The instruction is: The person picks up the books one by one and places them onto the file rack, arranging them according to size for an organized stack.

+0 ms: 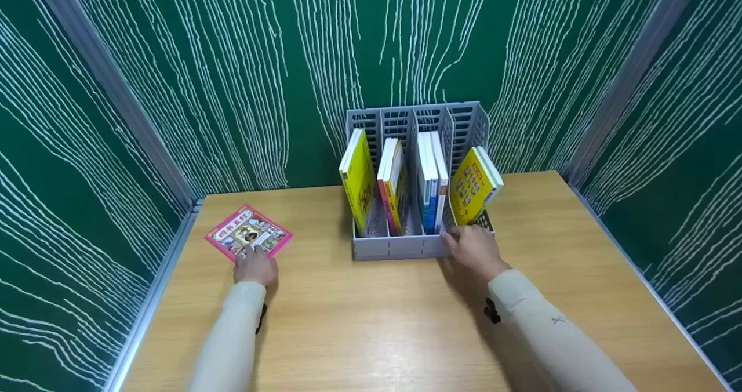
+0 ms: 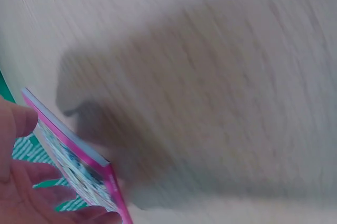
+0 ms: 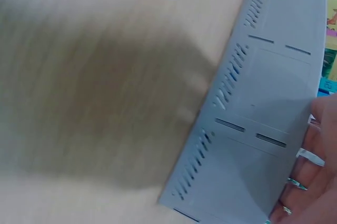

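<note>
A pink-bordered picture book (image 1: 249, 221) lies flat on the table at the left. My left hand (image 1: 255, 267) touches its near corner, with extended fingers over the cover and the thumb by one edge in the left wrist view. A grey file rack (image 1: 400, 248) with upright dividers stands further right, holding books in its slots. My right hand (image 1: 475, 250) rests at the rack's front right rim (image 3: 310, 103). Its fingers reach over to the inner side, partly hidden behind the front wall. Just above it leans a yellow book (image 1: 466, 189) in the rightmost slot.
Other slots hold a yellow-green book (image 1: 360, 183), red and yellow books (image 1: 392, 189) and blue-white books (image 1: 430, 183). The wooden table (image 1: 371, 322) runs back to green walls (image 1: 243, 90) with white wavy lines. Metal posts (image 1: 614, 90) stand at the corners.
</note>
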